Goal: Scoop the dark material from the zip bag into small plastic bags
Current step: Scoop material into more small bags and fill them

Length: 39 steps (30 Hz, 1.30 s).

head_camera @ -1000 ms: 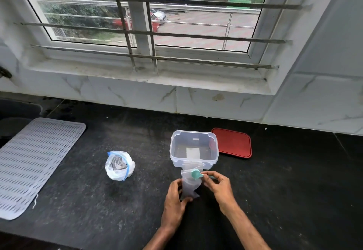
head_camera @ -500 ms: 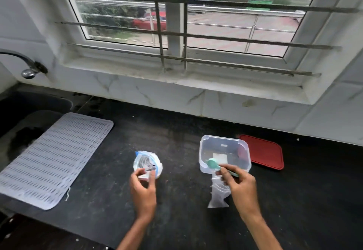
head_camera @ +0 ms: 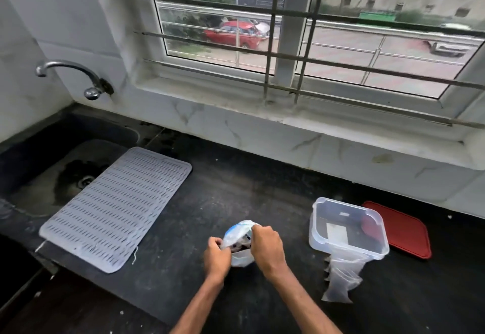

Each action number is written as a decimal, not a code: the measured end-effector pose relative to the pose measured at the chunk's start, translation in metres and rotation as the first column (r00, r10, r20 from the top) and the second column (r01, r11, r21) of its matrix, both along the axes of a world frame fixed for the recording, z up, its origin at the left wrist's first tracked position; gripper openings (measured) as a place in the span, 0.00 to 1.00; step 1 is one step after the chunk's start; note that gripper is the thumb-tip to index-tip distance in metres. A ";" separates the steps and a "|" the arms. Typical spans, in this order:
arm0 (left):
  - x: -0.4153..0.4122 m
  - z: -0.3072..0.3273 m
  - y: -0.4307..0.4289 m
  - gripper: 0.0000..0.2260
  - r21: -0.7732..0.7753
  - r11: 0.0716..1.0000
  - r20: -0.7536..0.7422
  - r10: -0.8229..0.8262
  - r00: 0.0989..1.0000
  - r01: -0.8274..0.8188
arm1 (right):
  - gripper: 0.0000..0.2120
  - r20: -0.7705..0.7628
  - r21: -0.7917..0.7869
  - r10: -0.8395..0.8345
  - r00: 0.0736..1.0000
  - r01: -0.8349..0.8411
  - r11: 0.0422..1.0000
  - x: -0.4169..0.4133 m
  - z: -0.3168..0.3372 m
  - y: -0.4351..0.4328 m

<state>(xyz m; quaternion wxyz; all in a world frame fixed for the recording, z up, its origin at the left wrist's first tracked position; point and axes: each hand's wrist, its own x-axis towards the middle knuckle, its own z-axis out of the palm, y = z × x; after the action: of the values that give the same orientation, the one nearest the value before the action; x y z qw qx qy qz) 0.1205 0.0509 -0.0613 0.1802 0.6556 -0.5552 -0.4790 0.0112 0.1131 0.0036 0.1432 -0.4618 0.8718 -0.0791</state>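
Note:
The zip bag [head_camera: 237, 231], whitish with a blue strip at its mouth and dark material showing inside, sits on the black counter [head_camera: 236, 189]. My left hand [head_camera: 216, 256] grips its left edge and my right hand [head_camera: 267, 247] grips its right edge at the mouth. To the right, a small clear plastic bag [head_camera: 341, 278] leans against a clear plastic tub [head_camera: 319, 239]. The green spoon I held earlier is out of sight; whether my right hand hides it, I cannot tell.
A red lid [head_camera: 404, 231] lies flat right of the tub. A white slotted drain mat [head_camera: 115, 207] lies at the left, partly over a dark sink [head_camera: 52, 165] with a tap [head_camera: 70, 76] above. The barred window and ledge run along the back.
My left hand went from the small bag to the zip bag, then my right hand followed. The small bag now leans alone against the tub. The view swung left, showing the sink.

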 end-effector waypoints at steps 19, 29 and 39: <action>-0.004 0.017 -0.005 0.11 0.208 0.967 -0.281 0.202 0.938 -0.146 | 0.12 0.241 -0.023 -0.124 0.963 0.134 0.991 0.002 -0.018 0.001; -0.008 0.020 0.000 0.15 0.099 0.992 -0.266 0.099 0.959 -0.075 | 0.10 0.487 -0.040 -0.271 0.831 0.331 0.943 -0.001 -0.030 0.005; -0.006 0.015 -0.018 0.07 0.202 0.978 -0.285 0.000 0.959 0.060 | 0.14 0.794 -0.030 -0.262 0.549 0.465 0.885 -0.009 -0.024 0.009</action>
<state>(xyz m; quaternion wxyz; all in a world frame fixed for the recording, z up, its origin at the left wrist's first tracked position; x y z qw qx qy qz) 0.1142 0.0331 -0.0459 0.1807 0.5870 -0.4803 -0.6261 0.0020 0.1221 -0.0207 0.4253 -0.2043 0.7858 -0.3998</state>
